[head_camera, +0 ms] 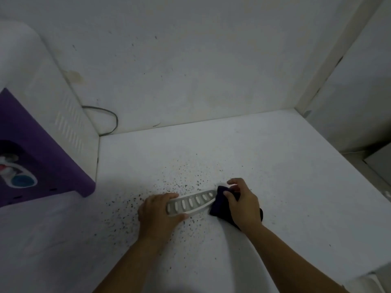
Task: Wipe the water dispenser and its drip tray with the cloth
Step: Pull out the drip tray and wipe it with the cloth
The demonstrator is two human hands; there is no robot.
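A grey drip tray point(191, 203) with several white slots lies on the speckled white counter point(275, 166). My left hand point(157, 214) grips its left end, thumb under the front edge. My right hand point(242, 205) holds a dark cloth point(220, 203) pressed against the tray's right end, which the cloth covers. The water dispenser point(42, 132), white with a purple front, stands at the far left; its taps point(12, 172) show at the frame edge.
A grey power cord point(105, 115) loops behind the dispenser along the white back wall. A side wall and ledge point(359, 123) close off the right. The counter drops off at the right front edge point(376, 250).
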